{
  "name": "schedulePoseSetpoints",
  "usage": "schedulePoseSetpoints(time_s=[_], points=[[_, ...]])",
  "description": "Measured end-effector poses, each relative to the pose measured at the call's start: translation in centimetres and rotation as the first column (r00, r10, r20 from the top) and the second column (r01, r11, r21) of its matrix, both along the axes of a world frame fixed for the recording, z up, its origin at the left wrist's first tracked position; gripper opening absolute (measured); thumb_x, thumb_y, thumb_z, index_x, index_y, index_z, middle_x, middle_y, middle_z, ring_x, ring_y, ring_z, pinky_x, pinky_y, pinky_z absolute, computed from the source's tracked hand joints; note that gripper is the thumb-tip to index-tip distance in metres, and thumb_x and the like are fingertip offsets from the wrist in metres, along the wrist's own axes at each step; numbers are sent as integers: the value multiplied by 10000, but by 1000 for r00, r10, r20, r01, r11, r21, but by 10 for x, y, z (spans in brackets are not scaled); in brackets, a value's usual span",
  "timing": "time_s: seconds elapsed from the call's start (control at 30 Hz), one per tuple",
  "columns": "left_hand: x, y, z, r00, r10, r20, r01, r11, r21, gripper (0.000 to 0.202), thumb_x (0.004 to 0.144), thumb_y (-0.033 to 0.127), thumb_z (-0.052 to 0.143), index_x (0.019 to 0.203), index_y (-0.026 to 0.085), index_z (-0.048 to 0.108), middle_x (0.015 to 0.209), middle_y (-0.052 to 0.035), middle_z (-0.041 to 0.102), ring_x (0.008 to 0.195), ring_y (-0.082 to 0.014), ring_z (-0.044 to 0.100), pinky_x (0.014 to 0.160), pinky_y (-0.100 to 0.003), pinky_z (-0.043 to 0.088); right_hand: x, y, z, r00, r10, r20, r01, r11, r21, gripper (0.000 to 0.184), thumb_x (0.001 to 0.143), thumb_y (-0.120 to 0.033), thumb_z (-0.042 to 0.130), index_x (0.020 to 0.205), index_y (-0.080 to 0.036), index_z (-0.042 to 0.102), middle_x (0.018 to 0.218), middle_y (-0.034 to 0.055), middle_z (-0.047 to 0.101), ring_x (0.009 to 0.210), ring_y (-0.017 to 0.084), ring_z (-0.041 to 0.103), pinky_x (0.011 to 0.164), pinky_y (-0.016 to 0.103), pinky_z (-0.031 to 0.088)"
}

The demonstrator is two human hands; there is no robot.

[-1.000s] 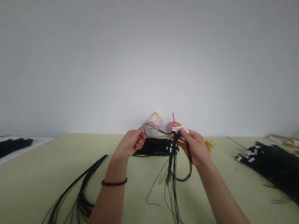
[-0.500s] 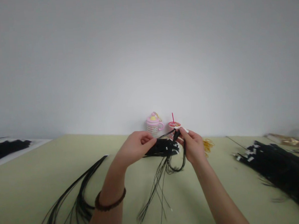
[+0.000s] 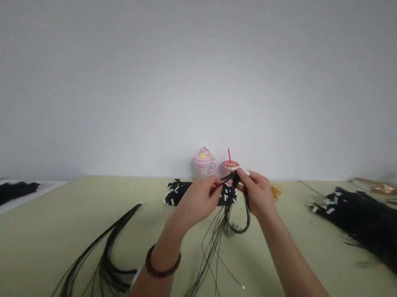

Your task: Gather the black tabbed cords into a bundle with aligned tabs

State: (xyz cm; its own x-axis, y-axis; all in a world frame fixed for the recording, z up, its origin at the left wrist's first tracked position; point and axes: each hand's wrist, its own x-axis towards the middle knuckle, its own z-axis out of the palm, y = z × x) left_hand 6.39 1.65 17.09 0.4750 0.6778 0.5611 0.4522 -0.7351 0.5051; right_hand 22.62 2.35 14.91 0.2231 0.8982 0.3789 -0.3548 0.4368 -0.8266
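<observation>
My right hand [image 3: 256,190] pinches a bundle of thin black cords [image 3: 247,212], which loops down below it and trails loose ends toward me over the table. Fingers of my left hand [image 3: 201,197] are closed on strands of the same bundle, just left of the right hand. Behind both hands lies a stack of black cord bundles with white-tipped ends [image 3: 177,193], partly covered by my left hand. What exactly sits between the right fingertips is too small to make out.
Another bunch of black cords [image 3: 106,255] lies left on the pale green table [image 3: 72,217]. A large black pile with white tags [image 3: 372,228] lies right. By the wall stand a pink lidded cup [image 3: 203,165] and a cup with a red straw [image 3: 231,163], near yellow rubber bands [image 3: 276,191].
My left hand has moved right, closer to my right hand, and now grips the strands there. The left end of the stack behind has come into view. My right hand stays nearly in place.
</observation>
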Motion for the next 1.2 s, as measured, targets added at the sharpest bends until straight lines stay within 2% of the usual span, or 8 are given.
schedulePoseSetpoints(time_s=[0.17,0.33,0.53,0.67,0.8,0.97,1.07,1.2], points=[[-16,6,7,995,49,90,-38,991,-125,265,856,317,454,863,145,655,677,-22,597,595,-124,506,527,-220,367,6,3,-1,993,115,33,-111,988,-107,331,618,-421,763,712,-118,668,520,-1,577,413,63,457,388,180,324],[-24,25,2,955,-74,286,192,890,-413,259,785,315,557,941,121,631,599,36,503,519,-80,452,494,-203,356,5,2,2,969,246,8,-242,958,-152,353,612,-418,768,592,-109,598,508,-19,513,389,17,349,370,163,278],[-35,45,-6,959,-80,273,200,873,-445,297,689,283,657,931,117,607,771,-30,626,686,-128,576,659,-271,469,3,-1,5,958,286,-2,-282,944,-169,365,584,-420,777,696,-110,620,620,-3,567,428,23,410,406,168,344],[-35,38,-7,984,14,179,49,939,-340,324,640,228,687,936,128,603,818,-57,618,793,-203,581,799,-401,462,1,6,-3,976,210,51,-199,967,-161,368,613,-447,748,686,-109,621,537,0,572,411,49,454,386,165,329],[-16,13,-2,996,69,58,-70,997,22,325,692,143,603,1016,165,580,1053,-85,573,1029,-238,492,966,-426,354,-6,12,-10,986,122,115,-108,987,-120,370,632,-469,725,629,-120,601,449,1,561,391,79,474,396,186,345],[13,-7,-3,988,82,-129,-41,956,289,126,791,167,522,909,171,567,994,-84,547,1000,-235,492,902,-394,406,-10,10,-12,981,75,176,-66,996,-55,343,659,-453,709,619,-126,616,503,0,589,466,92,512,464,197,389],[18,-3,-9,996,65,-57,-53,979,195,173,792,212,545,956,165,513,1009,-96,550,980,-238,520,877,-403,423,-9,7,-9,976,108,192,-96,993,-67,332,662,-452,707,662,-126,641,528,4,605,482,98,529,468,197,393],[15,8,-14,988,-111,108,131,972,-193,354,783,300,583,1061,167,409,827,-38,597,745,-176,588,648,-304,474,-9,1,-5,953,210,218,-191,976,-104,353,685,-477,682,700,-125,666,563,31,636,486,112,551,468,209,407]])
